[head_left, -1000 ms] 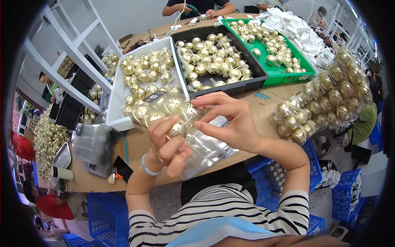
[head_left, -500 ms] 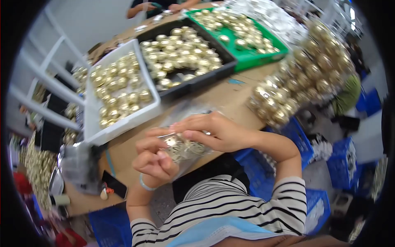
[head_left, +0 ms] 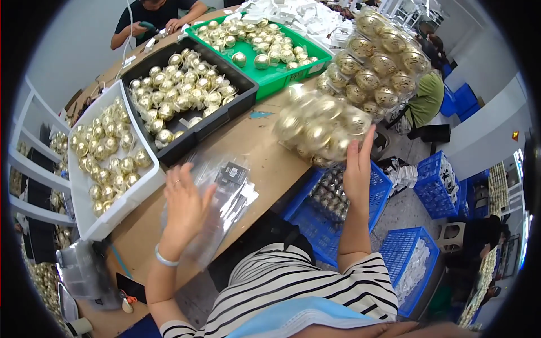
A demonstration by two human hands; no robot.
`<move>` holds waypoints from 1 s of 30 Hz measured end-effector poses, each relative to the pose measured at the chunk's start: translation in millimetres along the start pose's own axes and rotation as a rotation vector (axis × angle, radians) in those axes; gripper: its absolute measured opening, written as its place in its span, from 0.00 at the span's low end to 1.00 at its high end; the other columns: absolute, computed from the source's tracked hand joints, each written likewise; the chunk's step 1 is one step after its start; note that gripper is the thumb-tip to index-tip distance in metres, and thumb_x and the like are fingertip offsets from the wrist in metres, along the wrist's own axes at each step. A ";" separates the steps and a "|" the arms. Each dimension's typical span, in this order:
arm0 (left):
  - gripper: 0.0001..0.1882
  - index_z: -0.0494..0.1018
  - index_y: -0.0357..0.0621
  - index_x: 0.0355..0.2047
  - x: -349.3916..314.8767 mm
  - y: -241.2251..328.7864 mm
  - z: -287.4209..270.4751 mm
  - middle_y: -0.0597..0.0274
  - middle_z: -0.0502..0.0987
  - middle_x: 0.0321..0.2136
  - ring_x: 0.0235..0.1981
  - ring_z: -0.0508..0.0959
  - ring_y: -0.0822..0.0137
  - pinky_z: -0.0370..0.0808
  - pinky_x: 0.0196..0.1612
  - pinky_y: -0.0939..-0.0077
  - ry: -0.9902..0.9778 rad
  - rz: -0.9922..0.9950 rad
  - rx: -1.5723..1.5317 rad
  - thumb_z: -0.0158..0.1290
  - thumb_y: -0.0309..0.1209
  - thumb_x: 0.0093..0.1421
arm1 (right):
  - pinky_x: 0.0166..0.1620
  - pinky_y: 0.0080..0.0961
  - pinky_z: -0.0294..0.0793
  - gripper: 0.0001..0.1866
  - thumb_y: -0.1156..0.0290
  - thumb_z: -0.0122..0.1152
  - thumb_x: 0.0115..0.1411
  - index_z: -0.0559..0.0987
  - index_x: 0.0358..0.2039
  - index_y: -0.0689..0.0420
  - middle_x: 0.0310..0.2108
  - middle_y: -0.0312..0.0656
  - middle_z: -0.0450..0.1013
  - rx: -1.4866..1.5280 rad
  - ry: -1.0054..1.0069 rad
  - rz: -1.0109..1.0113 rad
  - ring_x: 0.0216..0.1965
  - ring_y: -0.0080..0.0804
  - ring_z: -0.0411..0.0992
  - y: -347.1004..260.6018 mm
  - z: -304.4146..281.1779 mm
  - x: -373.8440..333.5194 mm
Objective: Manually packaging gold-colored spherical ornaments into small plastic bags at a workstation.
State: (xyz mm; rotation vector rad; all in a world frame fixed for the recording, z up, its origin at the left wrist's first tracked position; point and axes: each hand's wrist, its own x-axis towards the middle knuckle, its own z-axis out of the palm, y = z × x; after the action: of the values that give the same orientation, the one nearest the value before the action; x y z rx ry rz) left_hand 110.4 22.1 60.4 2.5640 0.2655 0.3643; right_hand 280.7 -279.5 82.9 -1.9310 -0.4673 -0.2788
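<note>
While the right hand [head_left: 358, 172] pushes flat and open against a clear bag of gold balls [head_left: 321, 127] at two o'clock over the edge of the brown surface [head_left: 270, 163], the left hand [head_left: 183, 205] rests spread open on empty clear bags [head_left: 225, 191] at nine o'clock.

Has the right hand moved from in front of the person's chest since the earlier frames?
Yes. The right hand has swung out to the person's right, past the table edge, touching a clear bag of gold balls.
</note>
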 end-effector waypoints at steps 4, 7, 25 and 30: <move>0.49 0.50 0.27 0.68 -31.5 -66.2 28.2 0.25 0.62 0.62 0.63 0.64 0.34 0.61 0.66 0.51 -0.038 -0.253 0.366 0.64 0.44 0.58 | 0.74 0.32 0.39 0.42 0.52 0.40 0.75 0.41 0.71 0.76 0.74 0.66 0.38 -0.100 0.128 0.294 0.76 0.51 0.38 62.0 -15.7 7.0; 0.51 0.56 0.25 0.65 -37.6 -72.8 29.5 0.30 0.68 0.58 0.60 0.68 0.36 0.65 0.64 0.53 0.079 -0.280 0.041 0.71 0.39 0.49 | 0.73 0.37 0.45 0.38 0.52 0.42 0.75 0.53 0.69 0.75 0.71 0.69 0.47 -0.422 0.250 0.234 0.73 0.59 0.47 42.4 -13.5 4.6; 0.48 0.61 0.37 0.64 -44.1 -85.3 -10.3 0.44 0.69 0.51 0.54 0.69 0.44 0.64 0.62 0.57 -0.075 -0.241 -0.041 0.72 0.36 0.46 | 0.57 0.43 0.65 0.46 0.49 0.78 0.47 0.67 0.53 0.72 0.49 0.58 0.66 -0.205 -0.641 -0.380 0.52 0.55 0.64 13.1 171.0 -68.7; 0.16 0.76 0.44 0.42 -32.4 -72.9 -0.2 0.57 0.73 0.35 0.40 0.75 0.54 0.72 0.43 0.59 0.129 -0.072 0.191 0.65 0.35 0.55 | 0.53 0.43 0.67 0.39 0.55 0.78 0.49 0.69 0.51 0.67 0.47 0.53 0.69 -0.282 -0.577 -0.350 0.48 0.52 0.66 10.9 165.1 -77.0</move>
State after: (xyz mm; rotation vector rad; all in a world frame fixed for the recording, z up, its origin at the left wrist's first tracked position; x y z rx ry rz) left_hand 71.3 75.0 15.2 2.7123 0.4591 0.5003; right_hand 213.1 -146.4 -22.1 -2.1904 -1.2066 0.0014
